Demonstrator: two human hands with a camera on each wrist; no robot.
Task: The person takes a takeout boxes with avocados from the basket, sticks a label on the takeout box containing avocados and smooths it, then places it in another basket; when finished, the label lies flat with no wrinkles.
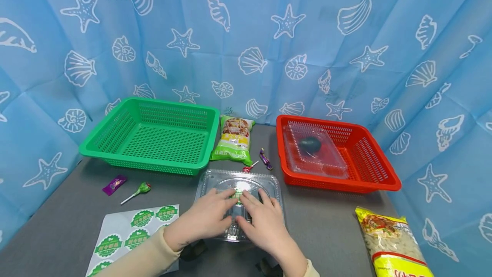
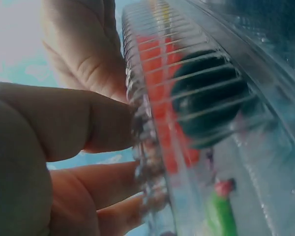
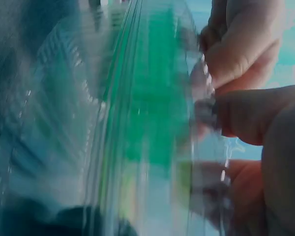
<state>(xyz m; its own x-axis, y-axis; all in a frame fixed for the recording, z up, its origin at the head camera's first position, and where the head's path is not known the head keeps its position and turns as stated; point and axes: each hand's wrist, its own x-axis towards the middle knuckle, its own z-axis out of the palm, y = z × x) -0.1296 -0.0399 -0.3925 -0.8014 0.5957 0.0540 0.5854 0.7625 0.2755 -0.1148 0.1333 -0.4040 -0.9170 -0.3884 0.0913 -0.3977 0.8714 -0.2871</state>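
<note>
A clear plastic clamshell box (image 1: 244, 175) sits on the grey table in front of me, its lid down. My left hand (image 1: 209, 217) lies over the lid's left part, fingers spread and fairly straight. From the right, my right hand (image 1: 265, 228) rests on the lid in the same way. Between the fingertips shows a round green sticker (image 1: 238, 196) on top of the lid, partly covered by the fingers. Through the ribbed wall in the left wrist view appears a dark green rounded object (image 2: 206, 98). In the right wrist view the clear wall (image 3: 152, 123) is blurred beside the fingers.
A green basket (image 1: 150, 163) stands back left; a red basket (image 1: 334, 183) back right holds another clear box (image 1: 315, 153). Nearby are a sticker sheet (image 1: 119, 225), lollipops (image 1: 144, 188), wrapped candies (image 1: 114, 184), a green-and-white food packet (image 1: 234, 140) and a yellow packet (image 1: 396, 243).
</note>
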